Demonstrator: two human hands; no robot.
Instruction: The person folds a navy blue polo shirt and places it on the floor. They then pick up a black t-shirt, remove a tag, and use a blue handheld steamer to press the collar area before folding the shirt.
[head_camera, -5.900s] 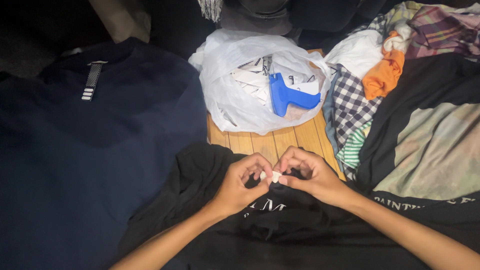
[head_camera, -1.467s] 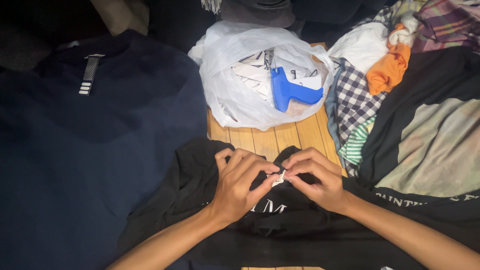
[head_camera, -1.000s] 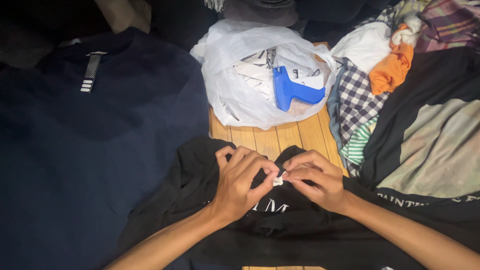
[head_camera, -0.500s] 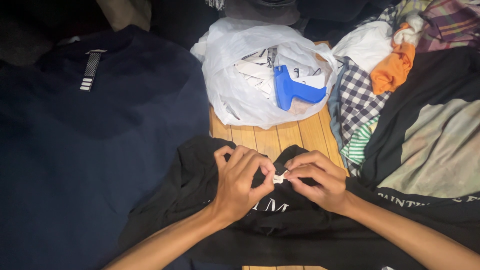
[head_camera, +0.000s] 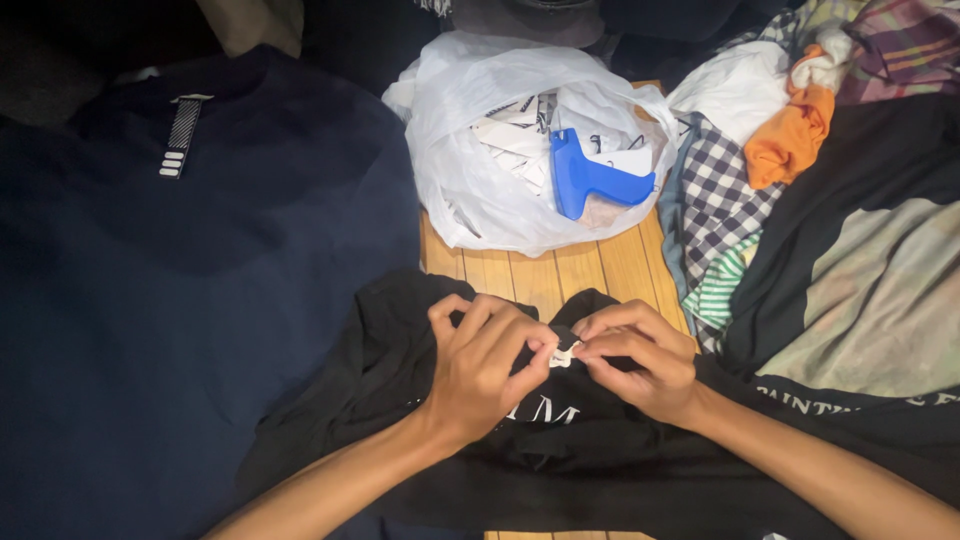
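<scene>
Wooden table (head_camera: 560, 275); both hands (head_camera: 560, 360) pinching small white tag (head_camera: 564, 354) on black shirt (head_camera: 560, 450).

Wooden slat table (head_camera: 560, 275), bare only at frame centre. Lying on it: navy shirt (head_camera: 190, 300) filling the left, white plastic bag (head_camera: 470, 150) at upper centre, black shirt (head_camera: 560, 450) along the bottom, pile of clothes (head_camera: 800, 180) on the right.

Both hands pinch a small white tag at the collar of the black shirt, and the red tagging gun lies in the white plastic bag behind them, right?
Not quite: in the head view the tagging gun is blue, not red. The rest holds.
</scene>
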